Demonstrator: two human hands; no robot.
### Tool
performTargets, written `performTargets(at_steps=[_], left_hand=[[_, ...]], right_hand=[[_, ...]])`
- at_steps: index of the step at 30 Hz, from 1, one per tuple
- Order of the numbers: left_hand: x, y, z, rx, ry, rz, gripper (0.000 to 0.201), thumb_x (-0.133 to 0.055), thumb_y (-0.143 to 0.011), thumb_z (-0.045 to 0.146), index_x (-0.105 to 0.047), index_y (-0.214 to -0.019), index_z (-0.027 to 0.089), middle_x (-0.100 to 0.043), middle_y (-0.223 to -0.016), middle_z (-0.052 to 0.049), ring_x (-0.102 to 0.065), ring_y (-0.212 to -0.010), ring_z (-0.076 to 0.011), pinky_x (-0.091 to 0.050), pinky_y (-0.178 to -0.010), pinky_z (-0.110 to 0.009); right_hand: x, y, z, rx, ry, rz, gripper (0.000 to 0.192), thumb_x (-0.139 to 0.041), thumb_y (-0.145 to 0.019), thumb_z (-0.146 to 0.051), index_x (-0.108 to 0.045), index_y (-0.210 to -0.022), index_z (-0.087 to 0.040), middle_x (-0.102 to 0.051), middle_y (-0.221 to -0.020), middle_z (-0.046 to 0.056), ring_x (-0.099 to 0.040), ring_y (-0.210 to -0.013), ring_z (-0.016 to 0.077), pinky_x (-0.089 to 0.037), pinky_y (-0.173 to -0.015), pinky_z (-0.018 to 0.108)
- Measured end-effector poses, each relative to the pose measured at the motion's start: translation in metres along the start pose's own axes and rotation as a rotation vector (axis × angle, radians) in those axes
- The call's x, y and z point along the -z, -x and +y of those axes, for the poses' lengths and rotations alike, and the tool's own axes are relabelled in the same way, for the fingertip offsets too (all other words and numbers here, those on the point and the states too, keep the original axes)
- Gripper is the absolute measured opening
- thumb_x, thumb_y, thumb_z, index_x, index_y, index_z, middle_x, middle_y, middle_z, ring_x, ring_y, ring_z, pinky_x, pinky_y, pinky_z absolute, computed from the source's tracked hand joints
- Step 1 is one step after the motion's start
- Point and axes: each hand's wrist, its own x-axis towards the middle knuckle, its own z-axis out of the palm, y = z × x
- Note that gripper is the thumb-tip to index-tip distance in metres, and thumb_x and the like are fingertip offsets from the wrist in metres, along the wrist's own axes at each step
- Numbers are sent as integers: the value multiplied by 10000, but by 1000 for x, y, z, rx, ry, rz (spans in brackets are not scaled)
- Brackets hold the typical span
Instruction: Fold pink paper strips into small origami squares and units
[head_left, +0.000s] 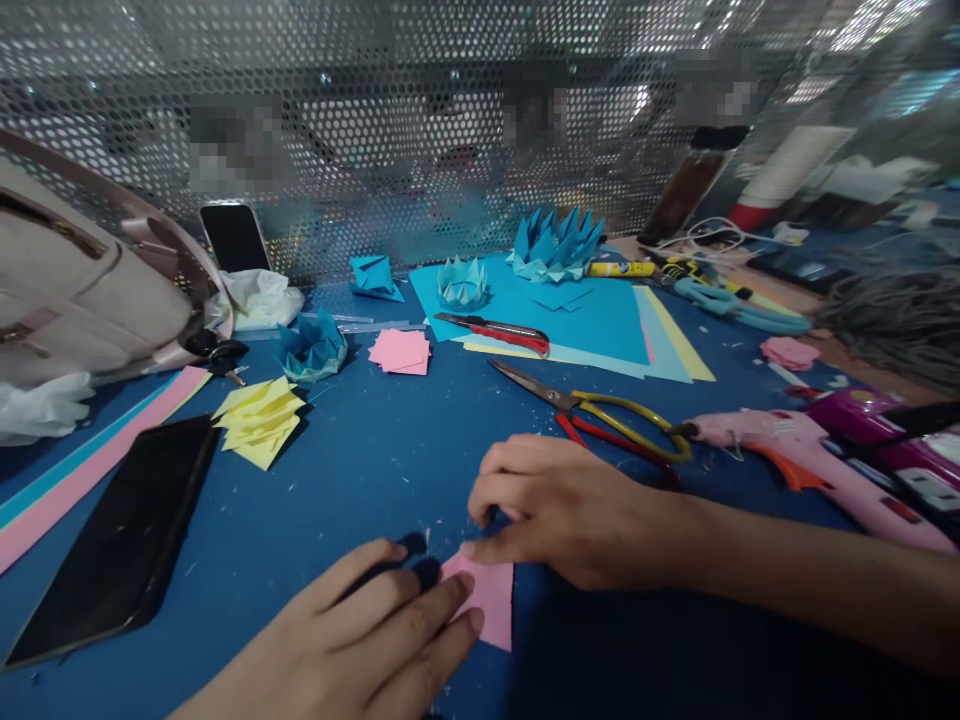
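A small pink paper square lies flat on the blue table near the front edge. My left hand presses down on its left edge with fingers laid flat. My right hand comes in from the right, with its thumb and fingertips pinching the paper's top edge. Just beyond my right hand lie scissors with yellow and red handles.
A black phone lies at left beside yellow paper pieces. Pink squares, folded blue paper shapes, a red box cutter and coloured sheets sit farther back. A pink glue gun lies at right, a beige bag at left.
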Motion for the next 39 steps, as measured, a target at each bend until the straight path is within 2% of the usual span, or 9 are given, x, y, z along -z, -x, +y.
performTargets(at_steps=[7,10,16,20,25,29,32,35,39], left_hand=[[3,3,8,-9,-67,-38,367,-395,-1032,277,-563,-1339,167,-607,-1347,-41,-589,-990,-174,-385,-985,-314],[13,-2,11,-2,-82,-127,364,-435,-1021,279,-554,-1343,160,-609,-1350,-27,-590,-1020,-174,-393,-961,-289],[21,-7,13,-35,-99,-149,397,-416,-1026,356,-568,-1321,137,-654,-1287,-33,-601,-1037,-191,-394,-914,-303],[25,-9,12,-52,-109,-162,438,-359,-1036,400,-587,-1302,136,-659,-1281,-31,-614,-1009,-194,-385,-908,-320],[31,-12,12,-40,-71,-171,457,-398,-1019,429,-591,-1291,117,-638,-1311,-60,-616,-976,-196,-385,-912,-334],[28,-11,13,-36,-38,-147,446,-378,-1030,393,-593,-1278,91,-640,-1306,-82,-612,-996,-210,-386,-915,-359],[25,-9,12,-15,12,-110,423,-382,-1031,371,-595,-1265,91,-649,-1292,-79,-609,-1000,-216,-385,-921,-373],[24,-9,11,14,55,-119,419,-405,-1021,377,-573,-1287,101,-636,-1310,-72,-609,-999,-223,-382,-942,-387],[24,-10,11,15,70,-123,412,-433,-1009,377,-563,-1298,114,-638,-1302,-76,-589,-1100,-251,-378,-1006,-409]], right_hand=[[15,-4,-1,50,102,-120,289,-569,-797,-49,-684,-1002,-217,-598,-858,28,-427,-771,186,-278,-654,338],[9,-4,-1,73,97,-112,341,-561,-812,-48,-668,-1082,-227,-600,-907,27,-450,-820,182,-308,-701,338],[-7,-10,-1,111,100,-82,513,-533,-830,-47,-585,-1278,-292,-582,-1002,49,-448,-837,179,-328,-760,340],[-8,-15,-2,132,88,-49,499,-507,-842,-32,-611,-1258,-288,-573,-993,62,-448,-847,182,-332,-765,343],[12,-11,1,144,140,-91,442,-514,-828,0,-684,-1129,-276,-598,-1012,64,-444,-885,194,-319,-771,351],[22,-3,4,83,138,-127,387,-515,-821,6,-726,-1006,-261,-608,-990,53,-453,-908,204,-324,-772,345],[20,-1,1,-13,23,-50,335,-506,-844,-19,-734,-948,-241,-616,-959,49,-467,-895,196,-347,-777,327],[16,-3,-5,-114,-109,-15,163,-592,-880,-198,-686,-1012,-196,-619,-982,53,-497,-902,188,-369,-782,306],[12,-4,-12,-177,-180,-93,361,-745,-770,-414,-611,-1013,-183,-619,-799,-8,-527,-760,162,-354,-699,277]])
